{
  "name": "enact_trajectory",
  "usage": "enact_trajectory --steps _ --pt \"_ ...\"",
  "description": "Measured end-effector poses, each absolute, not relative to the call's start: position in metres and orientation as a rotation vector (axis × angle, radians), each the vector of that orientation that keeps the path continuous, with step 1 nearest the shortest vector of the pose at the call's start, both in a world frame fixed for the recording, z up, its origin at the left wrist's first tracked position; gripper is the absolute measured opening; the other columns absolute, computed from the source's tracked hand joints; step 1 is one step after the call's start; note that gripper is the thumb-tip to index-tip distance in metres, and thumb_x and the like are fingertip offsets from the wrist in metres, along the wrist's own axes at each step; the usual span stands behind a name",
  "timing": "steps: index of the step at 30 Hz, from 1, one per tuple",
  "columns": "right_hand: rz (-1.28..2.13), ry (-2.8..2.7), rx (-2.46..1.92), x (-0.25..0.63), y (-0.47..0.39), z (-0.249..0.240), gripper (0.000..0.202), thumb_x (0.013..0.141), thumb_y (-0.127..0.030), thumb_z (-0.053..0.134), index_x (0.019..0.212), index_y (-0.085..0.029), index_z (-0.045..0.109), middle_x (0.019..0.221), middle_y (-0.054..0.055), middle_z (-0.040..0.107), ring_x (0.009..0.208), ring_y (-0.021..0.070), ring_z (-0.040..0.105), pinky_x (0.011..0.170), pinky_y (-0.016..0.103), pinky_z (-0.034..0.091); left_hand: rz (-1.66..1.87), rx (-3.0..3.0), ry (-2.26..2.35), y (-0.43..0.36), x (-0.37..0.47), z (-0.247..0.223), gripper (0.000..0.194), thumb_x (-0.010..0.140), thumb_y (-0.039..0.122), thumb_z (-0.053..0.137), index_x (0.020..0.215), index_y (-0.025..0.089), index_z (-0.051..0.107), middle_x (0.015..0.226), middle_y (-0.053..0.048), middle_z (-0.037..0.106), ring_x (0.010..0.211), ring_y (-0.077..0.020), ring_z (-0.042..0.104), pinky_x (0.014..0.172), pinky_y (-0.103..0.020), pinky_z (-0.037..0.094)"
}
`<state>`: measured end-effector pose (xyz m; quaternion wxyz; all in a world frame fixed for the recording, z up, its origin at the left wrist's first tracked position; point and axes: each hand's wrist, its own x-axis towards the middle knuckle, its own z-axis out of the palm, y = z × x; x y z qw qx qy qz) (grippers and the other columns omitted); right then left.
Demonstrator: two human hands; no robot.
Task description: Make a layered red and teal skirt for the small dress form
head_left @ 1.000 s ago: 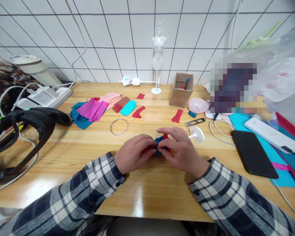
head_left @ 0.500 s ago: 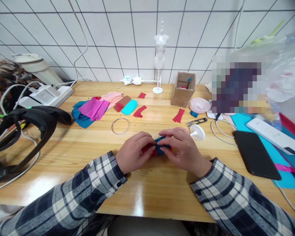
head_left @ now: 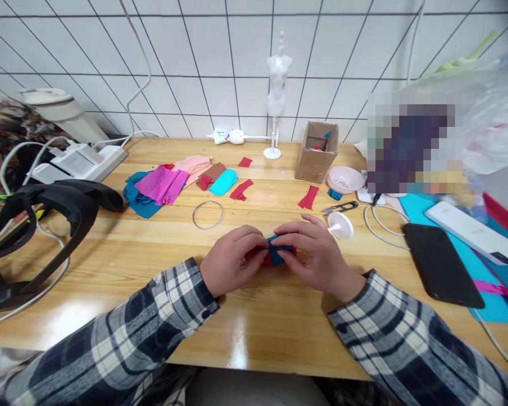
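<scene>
A glossy wooden table (head_left: 237, 321) stands against a white tiled wall (head_left: 203, 45). Along its back are an upright white dress form (head_left: 278, 82), another form (head_left: 229, 136) lying on its side, and a cardboard box (head_left: 311, 164) beside a pink bowl (head_left: 346, 181). Magenta cloth (head_left: 163, 185) lies over teal cloth (head_left: 150, 209) at left, near a thin metal ring (head_left: 208, 215); snips (head_left: 342, 208) and a white disc base (head_left: 341, 225) sit at right, with a black phone (head_left: 442, 265) farther right. The red-and-blue piece (head_left: 275, 257) is at the table's middle, between the hands. The left hand (head_left: 232, 261) pinches its left part between thumb and fingers; the right hand (head_left: 317, 256) touches its blue part, but whether those fingertips close on it I cannot tell. Fingers hide much of the piece. Pixelation masks what lies by the plastic bag (head_left: 497, 138), and the black headset (head_left: 81, 206) is cut off at the left edge.
</scene>
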<state>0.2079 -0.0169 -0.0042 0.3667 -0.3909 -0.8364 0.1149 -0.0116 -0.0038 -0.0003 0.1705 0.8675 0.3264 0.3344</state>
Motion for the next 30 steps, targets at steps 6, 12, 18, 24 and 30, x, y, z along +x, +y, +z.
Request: enact_trajectory --steps 6,12,18,24,30 --pt "0.328 -2.154 -1.013 0.208 -0.0163 -0.0036 0.025 0.084 -0.02 0.063 0.105 -0.031 0.068 0.11 -0.001 0.072 0.102 0.0177 0.066 0.11 0.047 0.029 0.949 2.48 0.924 -0.0031 -0.0112 0.0009 0.011 0.086 0.013 0.058 0.096 0.017 0.062 0.093 -0.006 0.066 0.084 -0.015 0.063 0.076 -0.027 0.054" --pt "0.352 -2.147 -1.023 0.2089 -0.0167 -0.0024 0.033 0.083 -0.02 0.062 0.114 -0.031 0.064 0.11 0.0 0.072 0.102 0.0186 0.066 0.11 0.048 0.03 0.966 2.494 0.91 -0.0034 -0.0115 0.0009 0.01 0.087 0.013 0.057 0.094 0.017 0.062 0.091 -0.006 0.066 0.083 -0.0151 0.063 0.074 -0.027 0.055" --pt "0.395 -2.147 -1.023 0.2092 -0.0161 0.001 0.043 0.083 -0.029 0.065 0.125 -0.026 0.059 0.125 0.007 0.065 0.115 0.0248 0.059 0.106 0.048 0.036 0.962 2.501 0.906 -0.0037 -0.0109 0.0032 0.011 0.087 0.014 0.056 0.095 0.016 0.064 0.092 -0.008 0.067 0.083 -0.0158 0.064 0.074 -0.028 0.055" --pt "0.417 -2.128 -1.049 0.2064 -0.0144 -0.0028 0.022 0.083 -0.026 0.066 0.105 -0.027 0.07 0.124 0.005 0.065 0.111 0.0246 0.059 0.1 0.047 0.041 0.943 2.493 0.904 -0.0047 -0.0108 0.0042 0.013 0.088 0.015 0.055 0.096 0.017 0.065 0.092 -0.007 0.068 0.083 -0.0161 0.065 0.074 -0.029 0.056" --pt "0.472 -2.07 -1.049 0.2047 -0.0146 -0.0065 0.014 0.082 -0.024 0.068 0.095 -0.027 0.071 0.121 0.004 0.066 0.107 0.0226 0.061 0.1 0.047 0.042 0.942 2.524 0.881 -0.0058 -0.0106 0.0036 0.014 0.087 0.014 0.056 0.096 0.016 0.065 0.092 -0.008 0.068 0.084 -0.0166 0.064 0.074 -0.03 0.056"
